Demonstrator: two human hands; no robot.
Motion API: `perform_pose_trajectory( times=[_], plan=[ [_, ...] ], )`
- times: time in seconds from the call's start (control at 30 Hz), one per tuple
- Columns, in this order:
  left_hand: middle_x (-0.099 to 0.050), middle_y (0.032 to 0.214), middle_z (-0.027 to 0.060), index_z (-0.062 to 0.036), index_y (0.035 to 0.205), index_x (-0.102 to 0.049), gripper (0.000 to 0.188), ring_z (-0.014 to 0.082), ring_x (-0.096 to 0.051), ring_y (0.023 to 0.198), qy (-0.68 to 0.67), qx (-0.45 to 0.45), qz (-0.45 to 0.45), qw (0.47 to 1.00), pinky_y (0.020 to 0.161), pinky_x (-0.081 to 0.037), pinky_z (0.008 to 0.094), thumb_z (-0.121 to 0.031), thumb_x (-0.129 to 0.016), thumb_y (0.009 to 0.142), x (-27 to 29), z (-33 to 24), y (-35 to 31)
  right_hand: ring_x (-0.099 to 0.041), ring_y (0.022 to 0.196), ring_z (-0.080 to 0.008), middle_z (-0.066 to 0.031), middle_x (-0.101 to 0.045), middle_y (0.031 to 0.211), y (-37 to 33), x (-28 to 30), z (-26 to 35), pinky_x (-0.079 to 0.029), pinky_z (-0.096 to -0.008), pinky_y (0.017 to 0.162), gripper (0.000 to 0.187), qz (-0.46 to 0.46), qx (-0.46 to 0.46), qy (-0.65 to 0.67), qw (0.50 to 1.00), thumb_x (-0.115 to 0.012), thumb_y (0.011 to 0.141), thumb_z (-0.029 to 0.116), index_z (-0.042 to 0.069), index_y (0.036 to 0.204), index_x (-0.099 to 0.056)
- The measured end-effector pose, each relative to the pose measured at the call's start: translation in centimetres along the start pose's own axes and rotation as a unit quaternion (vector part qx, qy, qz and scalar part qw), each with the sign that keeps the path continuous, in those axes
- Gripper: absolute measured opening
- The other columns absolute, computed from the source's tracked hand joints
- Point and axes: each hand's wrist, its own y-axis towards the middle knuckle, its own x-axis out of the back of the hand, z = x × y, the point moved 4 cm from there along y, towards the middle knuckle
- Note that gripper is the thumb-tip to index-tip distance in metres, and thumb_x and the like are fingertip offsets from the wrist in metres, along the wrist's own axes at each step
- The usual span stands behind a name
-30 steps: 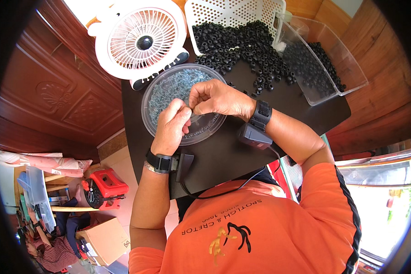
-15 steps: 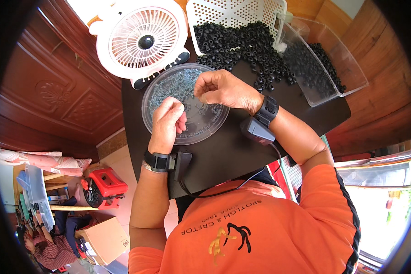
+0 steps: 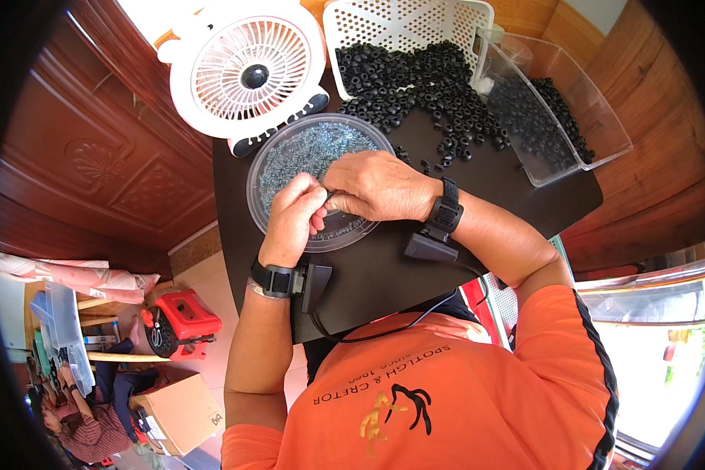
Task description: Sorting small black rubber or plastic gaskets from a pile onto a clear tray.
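Over the near part of a round clear plastic tray (image 3: pixel 251 205), both my hands meet at the fingertips. My left hand (image 3: pixel 290 218) is closed, its thumb pressed against curled fingers. From the right, my right hand (image 3: pixel 380 186) is closed in a pinch that touches the left thumb. Something tiny and dark seems to sit between the fingertips, too small and hidden to name. Many small bluish-grey metallic pieces (image 3: pixel 313 145) lie in the tray, mostly on its far side. A strap with a dark block is on each wrist.
Small black hollow parts (image 3: pixel 446 98) spill from a tipped white perforated basket (image 3: pixel 411 17) onto the dark table (image 3: pixel 368 290). More are in a clear bin (image 3: pixel 591 110) at right. A white fan (image 3: pixel 251 74) stands far left. Cables run near my waist. Another person (image 3: pixel 86 431) is at lower left.
My right hand has moved down and left, from above the tray's far pieces to meet my left fingertips. My left hand stays nearly in place.
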Motion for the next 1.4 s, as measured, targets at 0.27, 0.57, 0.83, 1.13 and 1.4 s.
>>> perform_pose_trajectory(
  times=[0.27, 0.57, 0.83, 1.13, 1.4],
  plan=[
    [-0.053, 0.068, 0.0001, -0.0085, 0.083, -0.051, 0.019, 0.0077, -0.050, 0.055, 0.008, -0.001, 0.004, 1.000, 0.050, -0.038, 0.0195, -0.025, -0.050, 0.091, 0.1, -0.2, 0.0, -0.063, 0.075, -0.0197, -0.0061, -0.061, 0.081, -0.1, 0.1, -0.7, -0.050, -0.0317, 0.066, 0.015, -0.031, -0.071, 0.166, 0.983, -0.068, 0.078, 0.006, 0.003, 0.091, -0.060],
    [-0.053, 0.069, 0.0000, -0.0086, 0.084, -0.051, 0.019, 0.0078, -0.049, 0.056, 0.008, -0.007, -0.007, 1.000, 0.051, -0.038, 0.0197, -0.026, -0.050, 0.090, 0.2, -0.1, 0.0, -0.059, 0.073, -0.0067, 0.0003, -0.062, 0.080, -0.1, -1.0, -1.5, -0.048, -0.0242, 0.068, 0.011, -0.030, -0.154, 0.326, 0.932, -0.067, 0.079, 0.002, 0.003, 0.088, -0.061],
    [-0.052, 0.068, 0.0003, -0.0076, 0.082, -0.052, 0.019, 0.0079, -0.049, 0.056, 0.028, -0.016, -0.011, 0.999, 0.051, -0.038, 0.0201, -0.025, -0.050, 0.090, 0.0, -0.6, -0.2, -0.056, 0.075, -0.0056, -0.0002, -0.062, 0.081, -0.1, -1.3, -2.1, -0.045, -0.0216, 0.070, 0.010, -0.008, -0.200, 0.429, 0.881, -0.065, 0.081, 0.004, 0.001, 0.090, -0.061],
    [-0.053, 0.068, 0.0002, -0.0066, 0.084, -0.052, 0.018, 0.0074, -0.049, 0.056, 0.053, -0.017, -0.019, 0.998, 0.049, -0.038, 0.0203, -0.023, -0.051, 0.090, -0.7, -0.2, -0.1, -0.056, 0.073, -0.0082, -0.0017, -0.062, 0.079, -0.5, -2.0, -3.2, -0.045, -0.0221, 0.068, 0.015, 0.017, -0.281, 0.426, 0.860, -0.064, 0.072, 0.005, -0.001, 0.086, -0.061],
    [-0.051, 0.068, 0.0006, -0.0040, 0.086, -0.055, 0.018, 0.0072, -0.047, 0.056, 0.007, -0.010, -0.048, 0.999, 0.049, -0.038, 0.0213, -0.022, -0.054, 0.088, -0.6, -0.4, -0.2, -0.054, 0.072, -0.0078, -0.0016, -0.061, 0.078, -0.2, -1.1, -2.9, -0.043, -0.0218, 0.066, 0.015, 0.001, -0.268, 0.420, 0.867, -0.063, 0.071, 0.005, -0.001, 0.085, -0.062]
  ],
)
